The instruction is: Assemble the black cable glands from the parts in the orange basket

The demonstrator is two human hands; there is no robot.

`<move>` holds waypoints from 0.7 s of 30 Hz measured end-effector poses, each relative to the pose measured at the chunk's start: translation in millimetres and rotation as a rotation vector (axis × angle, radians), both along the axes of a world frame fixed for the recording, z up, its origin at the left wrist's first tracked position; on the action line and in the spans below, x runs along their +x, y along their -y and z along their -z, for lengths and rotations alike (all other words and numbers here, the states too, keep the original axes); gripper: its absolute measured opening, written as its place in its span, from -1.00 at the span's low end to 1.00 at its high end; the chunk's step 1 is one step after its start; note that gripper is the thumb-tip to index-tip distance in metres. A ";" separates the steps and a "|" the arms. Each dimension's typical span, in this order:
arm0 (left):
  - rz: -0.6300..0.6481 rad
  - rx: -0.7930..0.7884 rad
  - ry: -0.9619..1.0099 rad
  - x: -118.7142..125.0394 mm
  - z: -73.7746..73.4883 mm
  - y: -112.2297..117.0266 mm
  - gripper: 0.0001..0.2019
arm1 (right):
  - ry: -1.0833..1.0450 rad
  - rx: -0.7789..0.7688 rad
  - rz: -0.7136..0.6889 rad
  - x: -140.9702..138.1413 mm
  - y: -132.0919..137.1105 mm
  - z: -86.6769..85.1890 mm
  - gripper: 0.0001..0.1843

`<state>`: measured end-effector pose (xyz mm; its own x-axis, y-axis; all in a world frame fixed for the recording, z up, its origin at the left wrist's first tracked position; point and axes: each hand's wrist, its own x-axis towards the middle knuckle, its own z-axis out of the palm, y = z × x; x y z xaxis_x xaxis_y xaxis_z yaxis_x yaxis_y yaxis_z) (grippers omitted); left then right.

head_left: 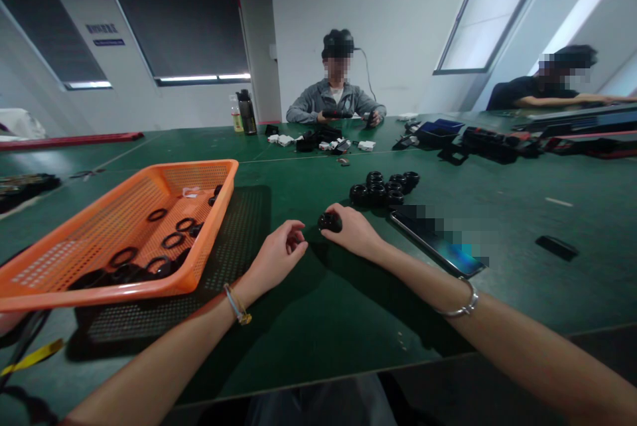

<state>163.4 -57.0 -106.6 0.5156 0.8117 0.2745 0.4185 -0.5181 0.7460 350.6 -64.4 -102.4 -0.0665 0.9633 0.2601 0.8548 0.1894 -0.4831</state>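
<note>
My right hand point(352, 230) rests on the green table point(318, 306) and grips a small round black part point(330, 221) between thumb and fingers. My left hand point(277, 255) hovers just left of it, fingers curled together in a pinch; what they hold, if anything, is too small to see. A cluster of several similar black round parts point(384, 188) sits just beyond my right hand. An orange mesh basket point(149, 280) to the left holds several black rings point(174, 239).
A phone point(438, 243) lies right of my right hand, a small black piece point(556, 247) farther right. A person sits across the table with small parts point(328, 142) and bottles point(246, 113); another person sits at the far right near black and red items point(497, 142).
</note>
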 end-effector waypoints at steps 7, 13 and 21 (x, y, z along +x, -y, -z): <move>-0.019 0.256 -0.107 -3.9 -4.2 -1.0 -0.79 | 0.325 0.058 0.290 22.8 -6.4 -11.7 -0.63; -0.127 0.486 -0.150 -7.4 -30.7 2.0 -0.83 | 0.635 -0.168 0.500 33.9 -3.2 -32.4 -0.49; -0.412 0.480 -0.407 -37.1 -88.4 4.8 -0.76 | 0.582 -0.246 0.560 37.8 -2.0 -43.0 -0.38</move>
